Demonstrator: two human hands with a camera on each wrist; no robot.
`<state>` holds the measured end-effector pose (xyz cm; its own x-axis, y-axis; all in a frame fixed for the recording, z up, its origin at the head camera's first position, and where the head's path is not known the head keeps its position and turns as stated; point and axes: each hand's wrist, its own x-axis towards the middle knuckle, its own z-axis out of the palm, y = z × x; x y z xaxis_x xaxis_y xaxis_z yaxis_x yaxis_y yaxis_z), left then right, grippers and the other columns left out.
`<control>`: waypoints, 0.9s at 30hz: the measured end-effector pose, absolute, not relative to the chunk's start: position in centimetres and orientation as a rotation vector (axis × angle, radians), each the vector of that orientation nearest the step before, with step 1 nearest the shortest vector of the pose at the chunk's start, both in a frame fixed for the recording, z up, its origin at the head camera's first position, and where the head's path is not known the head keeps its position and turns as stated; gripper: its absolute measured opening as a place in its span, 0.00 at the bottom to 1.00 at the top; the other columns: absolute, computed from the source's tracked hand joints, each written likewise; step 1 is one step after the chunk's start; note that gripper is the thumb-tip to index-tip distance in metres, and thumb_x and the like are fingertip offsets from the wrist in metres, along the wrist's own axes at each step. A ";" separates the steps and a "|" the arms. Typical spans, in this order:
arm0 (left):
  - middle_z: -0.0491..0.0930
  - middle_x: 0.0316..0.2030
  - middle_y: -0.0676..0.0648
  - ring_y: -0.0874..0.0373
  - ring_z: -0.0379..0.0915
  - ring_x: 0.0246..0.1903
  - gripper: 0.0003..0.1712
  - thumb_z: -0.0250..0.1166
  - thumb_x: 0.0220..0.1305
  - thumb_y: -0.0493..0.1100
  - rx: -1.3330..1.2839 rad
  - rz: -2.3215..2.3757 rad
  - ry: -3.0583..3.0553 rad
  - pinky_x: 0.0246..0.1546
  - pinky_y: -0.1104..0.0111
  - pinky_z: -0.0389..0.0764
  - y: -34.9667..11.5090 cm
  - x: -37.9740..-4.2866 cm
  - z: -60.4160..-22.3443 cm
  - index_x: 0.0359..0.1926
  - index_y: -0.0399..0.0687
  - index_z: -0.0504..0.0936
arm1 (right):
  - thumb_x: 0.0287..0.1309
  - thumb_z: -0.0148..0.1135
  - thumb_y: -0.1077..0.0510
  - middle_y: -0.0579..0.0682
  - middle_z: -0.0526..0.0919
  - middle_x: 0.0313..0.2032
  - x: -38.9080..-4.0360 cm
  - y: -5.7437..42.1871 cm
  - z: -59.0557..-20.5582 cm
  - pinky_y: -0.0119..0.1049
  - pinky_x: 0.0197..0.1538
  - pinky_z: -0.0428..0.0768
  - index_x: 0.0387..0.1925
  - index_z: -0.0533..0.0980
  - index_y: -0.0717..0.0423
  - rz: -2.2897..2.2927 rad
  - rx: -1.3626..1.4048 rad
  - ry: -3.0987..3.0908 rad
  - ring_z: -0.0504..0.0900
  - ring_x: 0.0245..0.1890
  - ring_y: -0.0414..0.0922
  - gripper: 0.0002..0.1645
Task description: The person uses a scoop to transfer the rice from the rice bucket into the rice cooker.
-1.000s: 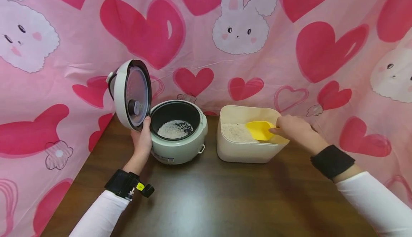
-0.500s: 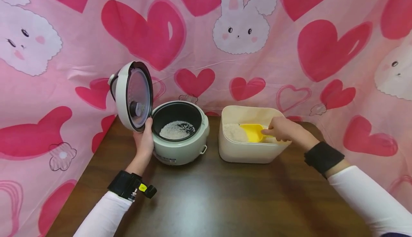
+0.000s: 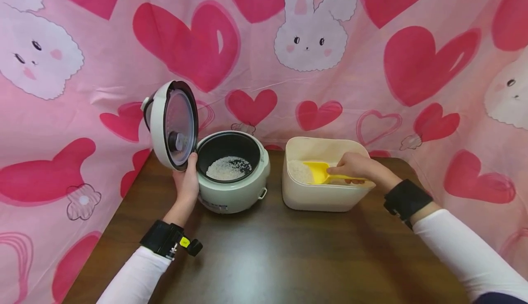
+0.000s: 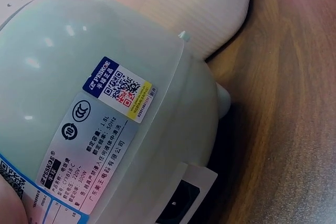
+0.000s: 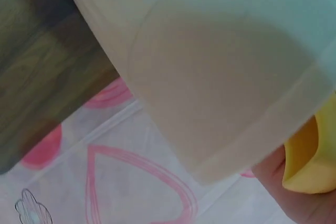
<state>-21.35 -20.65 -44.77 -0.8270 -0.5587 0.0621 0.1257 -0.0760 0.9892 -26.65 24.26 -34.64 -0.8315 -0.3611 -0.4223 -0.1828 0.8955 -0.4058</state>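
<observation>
In the head view, my right hand (image 3: 354, 165) grips a yellow scoop (image 3: 318, 172) by its handle, inside a cream bin (image 3: 326, 198) of rice (image 3: 300, 171). The scoop's blade sits against the rice. The right wrist view has the hollow end of the yellow handle (image 5: 311, 169) beside the bin wall (image 5: 210, 87). My left hand (image 3: 187, 185) touches the left side of a pale green rice cooker (image 3: 231, 196), beneath its raised lid (image 3: 179, 125). The thumb points up by the hinge; the other fingers are mostly hidden. White rice (image 3: 228, 168) lies in the cooker's dark inner pot (image 3: 222, 146).
Both containers stand side by side on a brown wooden table (image 3: 255, 253), a small gap between them. A pink cloth (image 3: 255, 52) with hearts and rabbits hangs close behind. The left wrist view shows the cooker's label (image 4: 86, 148) and power socket (image 4: 181, 203).
My right hand has moved left and lower into the bin, pushing the scoop leftward against the rice. The left hand keeps its place at the cooker; the head view shifts slightly.
</observation>
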 end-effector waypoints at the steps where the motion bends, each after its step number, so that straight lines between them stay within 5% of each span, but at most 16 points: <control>1: 0.73 0.69 0.43 0.53 0.66 0.68 0.34 0.60 0.74 0.54 0.462 -1.950 -1.737 0.75 0.62 0.60 -20.7 -21.4 -44.8 0.73 0.42 0.68 | 0.70 0.62 0.38 0.47 0.72 0.14 -26.7 24.2 -34.7 0.33 0.20 0.67 0.20 0.83 0.56 -0.493 -0.393 2.551 0.66 0.11 0.43 0.31; 27: 0.70 0.71 0.44 0.53 0.63 0.70 0.36 0.59 0.74 0.58 0.471 -1.965 -1.786 0.77 0.60 0.57 -20.8 -21.2 -44.4 0.75 0.45 0.67 | 0.71 0.62 0.37 0.49 0.73 0.16 -25.5 26.4 -32.6 0.31 0.20 0.68 0.26 0.79 0.66 -0.807 -0.263 2.383 0.67 0.13 0.45 0.35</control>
<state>-21.16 -20.77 -44.38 -0.8446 -0.5336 0.0430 0.0936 -0.0680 0.9933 -25.50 26.42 -32.64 -0.7990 -0.3611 -0.4808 0.0052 0.7954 -0.6061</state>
